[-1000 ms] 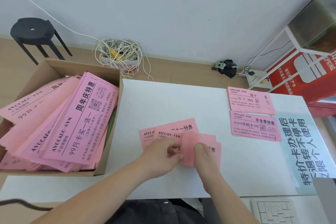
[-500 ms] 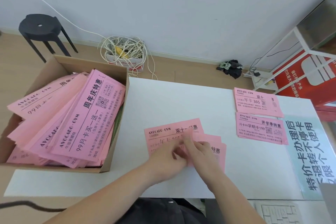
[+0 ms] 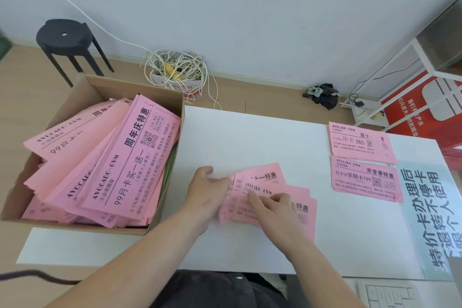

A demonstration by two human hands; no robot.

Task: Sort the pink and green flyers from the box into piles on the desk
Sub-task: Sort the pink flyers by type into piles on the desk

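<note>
A cardboard box (image 3: 165, 210) at the desk's left holds a thick heap of pink flyers (image 3: 105, 162); a sliver of green paper (image 3: 168, 170) shows at its right inner wall. In the middle of the white desk (image 3: 250, 137) lies a small fanned bunch of pink flyers (image 3: 270, 182). My left hand (image 3: 207, 190) grips the bunch's left edge. My right hand (image 3: 272, 210) lies on top of it, fingers pinching the uppermost flyer. Two pink piles lie at the right: one at the back (image 3: 360, 142), one in front (image 3: 365, 180).
A pale green sign sheet (image 3: 430, 212) with large characters lies at the desk's right edge. A keyboard corner (image 3: 390, 295) shows bottom right. Behind the desk stand a black stool (image 3: 65, 40), a tangle of white cable (image 3: 177, 70) and a white shelf frame (image 3: 412, 70).
The flyers in the middle have been shuffled: my left hand moved to the bunch's left edge and my right hand slid across the top flyer. The view shifted slightly.
</note>
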